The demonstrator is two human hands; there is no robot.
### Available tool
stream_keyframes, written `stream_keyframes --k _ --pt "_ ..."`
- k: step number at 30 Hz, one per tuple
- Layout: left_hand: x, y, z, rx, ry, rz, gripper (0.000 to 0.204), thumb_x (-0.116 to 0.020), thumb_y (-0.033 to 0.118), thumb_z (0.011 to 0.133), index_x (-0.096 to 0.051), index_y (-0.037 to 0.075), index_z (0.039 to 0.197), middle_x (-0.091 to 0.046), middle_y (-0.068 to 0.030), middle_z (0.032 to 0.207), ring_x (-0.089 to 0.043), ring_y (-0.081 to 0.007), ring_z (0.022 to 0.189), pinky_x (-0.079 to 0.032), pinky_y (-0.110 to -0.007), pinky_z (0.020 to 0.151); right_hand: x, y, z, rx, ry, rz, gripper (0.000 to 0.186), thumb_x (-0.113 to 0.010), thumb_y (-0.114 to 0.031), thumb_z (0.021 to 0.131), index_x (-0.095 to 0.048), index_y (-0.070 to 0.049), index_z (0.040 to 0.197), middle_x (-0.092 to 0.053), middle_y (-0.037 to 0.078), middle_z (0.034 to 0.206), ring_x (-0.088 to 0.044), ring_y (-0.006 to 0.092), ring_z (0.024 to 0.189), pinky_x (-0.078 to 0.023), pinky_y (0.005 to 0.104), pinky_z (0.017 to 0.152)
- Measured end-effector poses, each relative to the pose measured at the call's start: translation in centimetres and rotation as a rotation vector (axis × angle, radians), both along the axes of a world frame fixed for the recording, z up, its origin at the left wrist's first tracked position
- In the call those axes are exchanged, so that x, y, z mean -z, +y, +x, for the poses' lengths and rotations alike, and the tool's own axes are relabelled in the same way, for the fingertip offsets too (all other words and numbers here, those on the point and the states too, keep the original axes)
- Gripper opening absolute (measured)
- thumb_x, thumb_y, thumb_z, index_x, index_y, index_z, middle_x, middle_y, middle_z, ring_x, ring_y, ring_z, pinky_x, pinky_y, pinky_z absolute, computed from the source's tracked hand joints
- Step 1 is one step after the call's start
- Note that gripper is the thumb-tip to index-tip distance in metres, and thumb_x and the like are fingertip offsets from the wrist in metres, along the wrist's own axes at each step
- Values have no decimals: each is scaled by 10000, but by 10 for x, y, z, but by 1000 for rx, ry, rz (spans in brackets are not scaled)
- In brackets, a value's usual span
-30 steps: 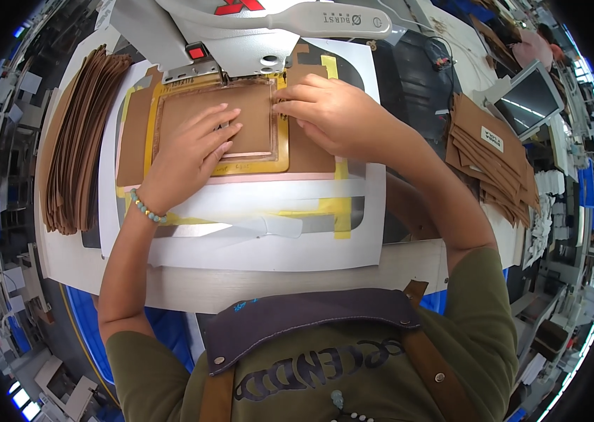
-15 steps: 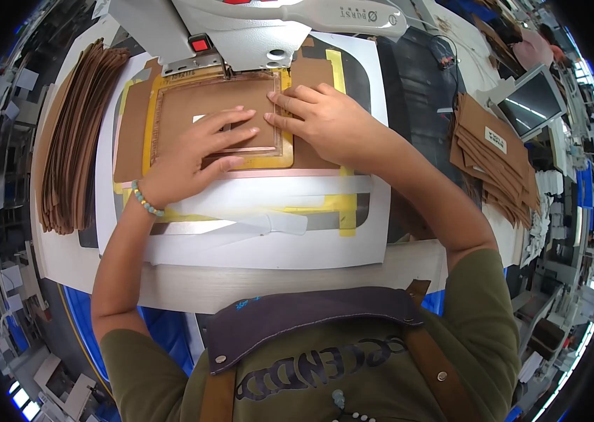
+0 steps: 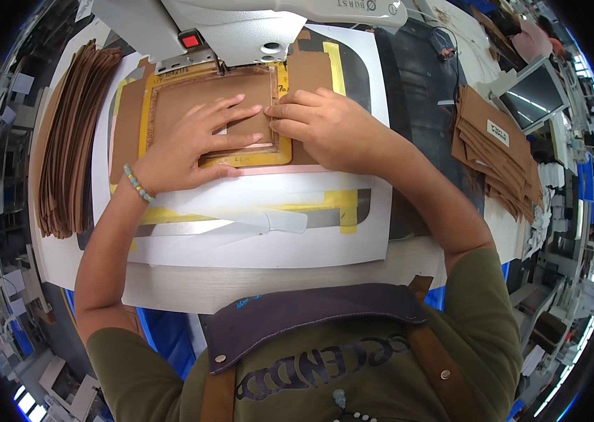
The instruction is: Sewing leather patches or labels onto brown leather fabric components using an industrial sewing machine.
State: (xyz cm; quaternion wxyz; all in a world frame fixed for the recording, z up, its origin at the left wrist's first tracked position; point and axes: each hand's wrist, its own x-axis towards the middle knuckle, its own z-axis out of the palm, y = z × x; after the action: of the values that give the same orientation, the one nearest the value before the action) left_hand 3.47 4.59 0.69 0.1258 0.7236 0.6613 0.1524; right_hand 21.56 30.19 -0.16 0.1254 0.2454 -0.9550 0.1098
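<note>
A yellow-edged template frame (image 3: 284, 141) lies on a brown sheet of material (image 3: 314, 74), under the head of a white sewing machine (image 3: 237, 35). More brown material shows inside the frame's window. My left hand (image 3: 184, 144) rests flat with fingers spread over the frame's lower left and its window. A small white patch peeks out between those fingers. My right hand (image 3: 332, 130) lies over the frame's right edge, fingers bent and tips touching the inner border; its thumb is hidden. Neither hand visibly grips anything.
A tall row of brown pieces (image 3: 75, 141) stands at the left. Stacked brown pieces (image 3: 483, 137) with a white label lie at the right, below a small screen (image 3: 532, 98). A white sheet (image 3: 255, 246) with yellow tape (image 3: 348, 211) lies under the work.
The template frame and brown sheet have shifted slightly left. My left hand moved a little along the frame; my right hand's fingers are more bent and closer together.
</note>
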Motion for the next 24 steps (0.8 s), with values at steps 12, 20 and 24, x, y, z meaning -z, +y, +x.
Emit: stream_keyframes --k 12,20,24 --pt "-4 4 -2 -4 1 8 619 -811 447 916 -689 258 1493 -458 -59 1722 -332 -387 1617 -304 -569 1287 -8 -10 6 6 -41 -42 331 -698 -46 902 -753 -70 1227 -686 74 1311 -648 250 1202 -525 409 985" --pt "-6 10 -10 2 33 -17 583 -801 432 931 -708 226 1468 -468 -48 1714 -359 -383 1598 -323 -543 1289 -14 19 20 106 23 -68 349 -707 -29 893 -760 -85 1233 -673 88 1373 -623 282 1254 -516 406 993" --pt "-3 13 -14 -10 24 22 562 -789 417 948 -711 204 1462 -486 -54 1700 -387 -391 1580 -340 -535 1281 -9 42 25 232 33 -156 352 -668 -2 892 -753 -50 1230 -626 138 1493 -576 356 1370 -480 456 1126"
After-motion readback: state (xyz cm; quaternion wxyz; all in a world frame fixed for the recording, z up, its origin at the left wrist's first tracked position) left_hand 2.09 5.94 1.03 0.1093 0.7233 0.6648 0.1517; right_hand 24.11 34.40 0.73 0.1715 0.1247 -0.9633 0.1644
